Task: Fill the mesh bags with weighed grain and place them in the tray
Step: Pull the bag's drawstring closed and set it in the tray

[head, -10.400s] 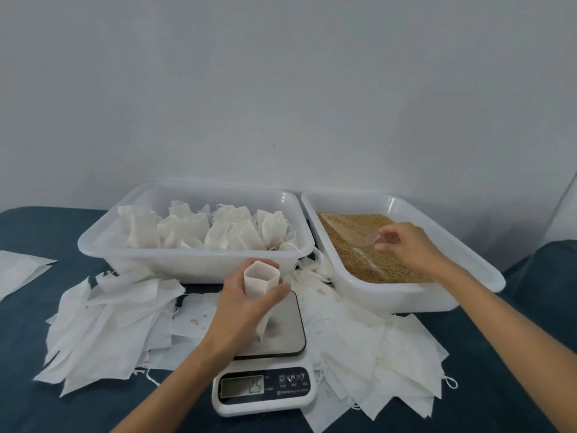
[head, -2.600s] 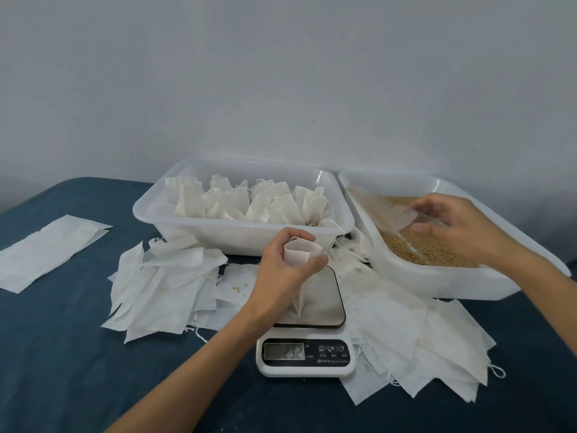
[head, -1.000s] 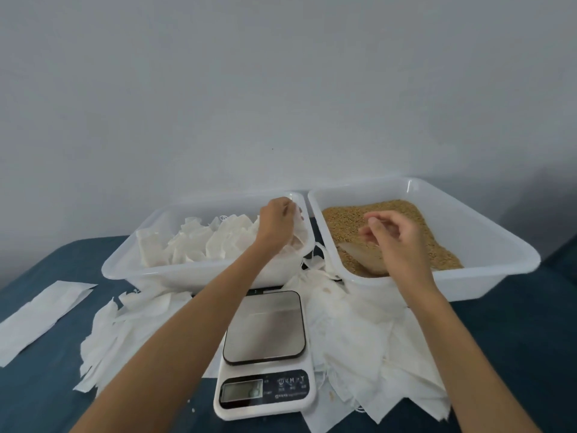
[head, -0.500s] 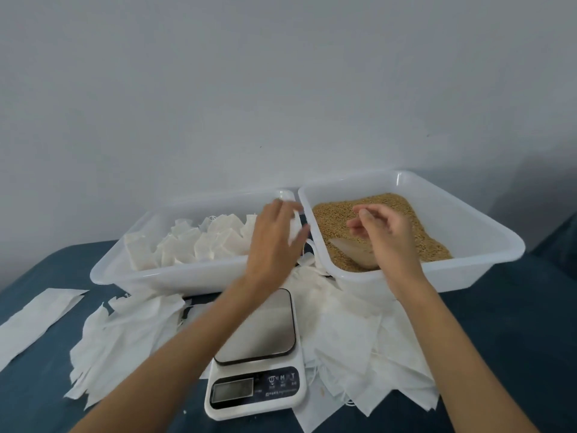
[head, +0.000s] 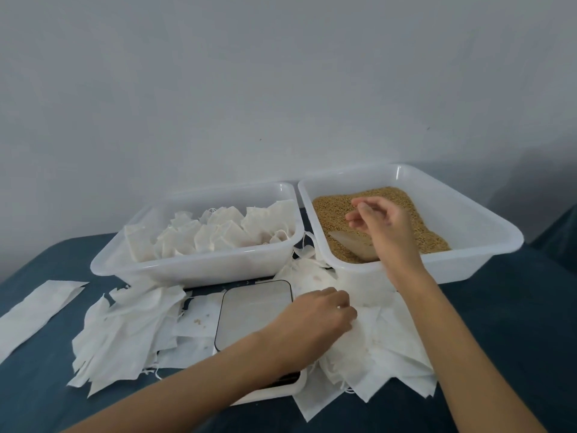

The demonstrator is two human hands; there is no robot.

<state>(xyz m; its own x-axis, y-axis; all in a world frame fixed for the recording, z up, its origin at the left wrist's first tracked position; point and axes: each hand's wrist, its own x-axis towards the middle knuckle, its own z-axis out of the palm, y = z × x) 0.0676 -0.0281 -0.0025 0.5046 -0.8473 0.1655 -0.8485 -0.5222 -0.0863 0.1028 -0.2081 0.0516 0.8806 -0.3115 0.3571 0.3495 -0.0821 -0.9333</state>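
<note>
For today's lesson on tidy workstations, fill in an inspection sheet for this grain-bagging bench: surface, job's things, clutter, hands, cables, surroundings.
Surface: dark blue cloth, a few spilled grains beside the scale.
Job's things: left tray holds filled bags; right tray holds grain and a clear scoop; kitchen scale has a bare platform.
Clutter: empty bags piled on both sides of the scale; a white strip lies far left.
Hands: left hand rests on the right pile; right hand hovers over the grain, holding nothing.
Cables: nothing seen.
Surroundings: plain grey wall.
</note>
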